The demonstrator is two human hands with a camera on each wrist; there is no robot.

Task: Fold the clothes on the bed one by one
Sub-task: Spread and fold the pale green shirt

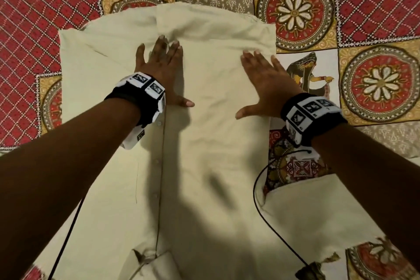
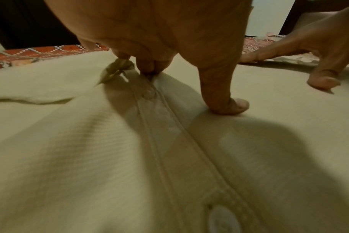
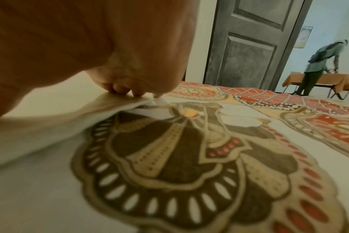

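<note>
A cream button-up shirt (image 1: 213,143) lies spread on the bed, its right side folded in over the middle. My left hand (image 1: 162,68) presses flat on it near the collar, fingers straight and spread. My right hand (image 1: 261,79) lies flat on the folded panel near its right edge. In the left wrist view the left hand (image 2: 189,75) touches the shirt (image 2: 90,149) beside the button placket, and the right hand (image 2: 317,66) shows at the far right. The right wrist view shows my right hand (image 3: 127,89) with its fingertips on the shirt's edge (image 3: 56,124).
The bed is covered by a patterned sheet (image 1: 375,86) in red, yellow and white. A black cable (image 1: 272,223) runs from the right wrist across the shirt. In the right wrist view a dark door (image 3: 249,47) stands behind the bed, and a person (image 3: 317,66) bends over a table beyond.
</note>
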